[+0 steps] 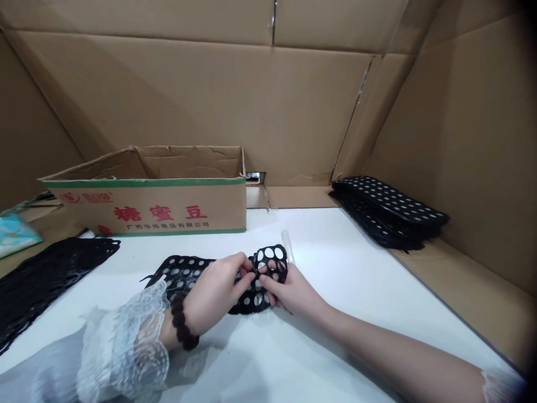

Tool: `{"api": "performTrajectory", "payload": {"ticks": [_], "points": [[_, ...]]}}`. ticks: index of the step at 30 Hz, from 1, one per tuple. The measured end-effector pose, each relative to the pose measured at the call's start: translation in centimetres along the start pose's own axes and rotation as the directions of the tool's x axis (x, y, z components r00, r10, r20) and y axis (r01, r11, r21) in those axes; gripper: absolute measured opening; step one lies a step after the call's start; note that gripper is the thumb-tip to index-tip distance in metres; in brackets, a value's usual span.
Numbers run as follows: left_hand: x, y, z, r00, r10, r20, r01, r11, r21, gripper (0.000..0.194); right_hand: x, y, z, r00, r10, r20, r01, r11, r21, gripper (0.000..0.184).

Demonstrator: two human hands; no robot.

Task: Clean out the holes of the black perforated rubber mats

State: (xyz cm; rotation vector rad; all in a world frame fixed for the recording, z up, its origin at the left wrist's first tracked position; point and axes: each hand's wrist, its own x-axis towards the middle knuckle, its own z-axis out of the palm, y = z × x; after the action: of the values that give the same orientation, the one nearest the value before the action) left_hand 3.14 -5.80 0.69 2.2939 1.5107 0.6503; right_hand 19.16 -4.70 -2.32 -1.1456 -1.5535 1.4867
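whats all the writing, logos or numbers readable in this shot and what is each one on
"糖蜜豆" in large red characters, on the front of the cardboard box
"广西华伟食品有限公司" in small dark print, below it on the same box
Red logo and red lettering at the box's upper left: too blurred to read
Blue-green packet at the left edge: no readable text

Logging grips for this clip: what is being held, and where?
Both hands, left and right, pinch the flat black sheet with round holes at its right-hand end.
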Motion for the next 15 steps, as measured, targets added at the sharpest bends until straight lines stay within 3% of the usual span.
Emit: {"api": "performTrajectory", "payload": {"ticks": [6,11,13,15], "points": [[0.5,-0.4,-0.2,1.000,-0.027,0.003,0.027,0.999,-0.034,0.013,-0.1,0.0,0.2,0.999,-0.043,0.028,0.042,0.998,0.037,0.009],[1.2,-1.3,-0.2,0.994,-0.075,0.081,0.082,0.993,-0.087,0.010,-0.1,-0.4,0.2,1.000,0.013,-0.001,-0.013,1.000,0.004,0.006],[1.6,-2.0,-0.6,0.996,-0.075,0.039,0.076,0.996,-0.037,0.008,-0.2,-0.7,0.2,0.997,0.067,-0.029,-0.067,0.998,0.000,0.008],[2.0,-2.8,-1.7,0.993,-0.068,-0.091,0.075,0.994,0.078,0.010,-0.2,-0.9,0.1,0.993,0.107,-0.048,-0.107,0.994,0.012,0.009]]}}
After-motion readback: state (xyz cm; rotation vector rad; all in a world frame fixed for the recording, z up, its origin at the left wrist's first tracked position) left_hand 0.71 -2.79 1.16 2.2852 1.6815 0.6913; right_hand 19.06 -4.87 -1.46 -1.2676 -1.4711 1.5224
